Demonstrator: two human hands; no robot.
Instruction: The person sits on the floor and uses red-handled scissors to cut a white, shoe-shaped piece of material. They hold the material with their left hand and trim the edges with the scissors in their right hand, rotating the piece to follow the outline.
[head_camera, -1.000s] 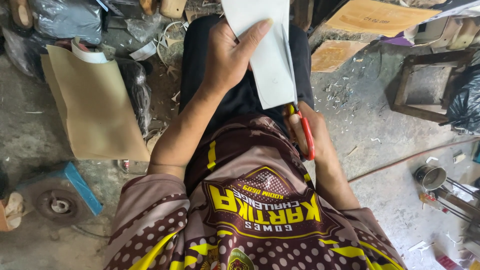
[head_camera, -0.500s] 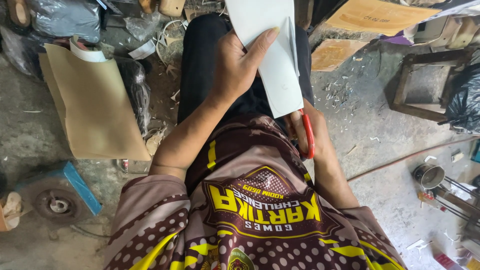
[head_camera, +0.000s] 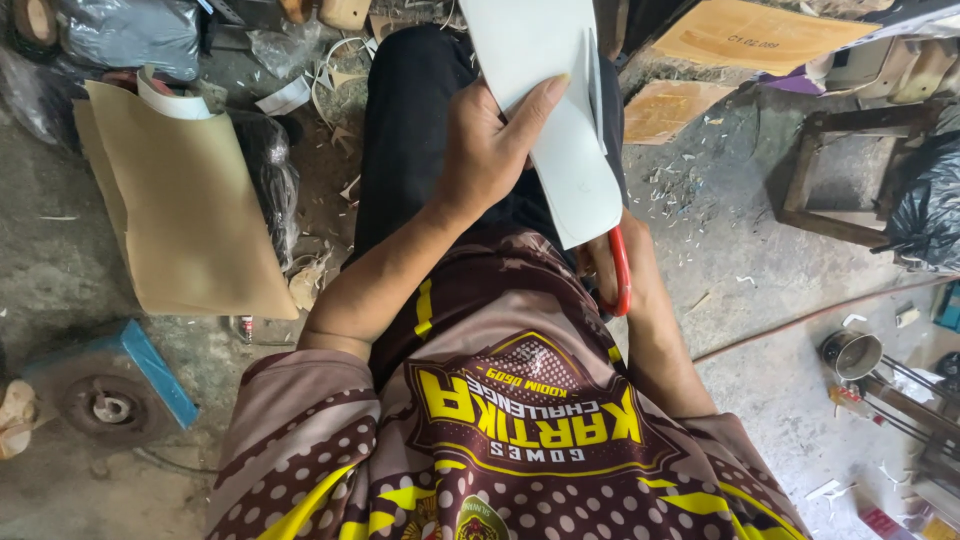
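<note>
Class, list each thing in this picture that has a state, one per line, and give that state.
White sheet: held up over the lap, partly cut.
Red-handled scissors: gripped, blade running up the sheet's edge.
Left hand: closed on the white sheet, thumb on top.
Right hand: closed around the scissors' handle.
Tan sheets: lying flat on the floor.
Metal cup: upright on the floor.

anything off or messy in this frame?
Offcut scraps and small chips litter the floor by the knees. Otherwise orderly: left hand holds the white sheet, right hand grips red-handled scissors.
</note>
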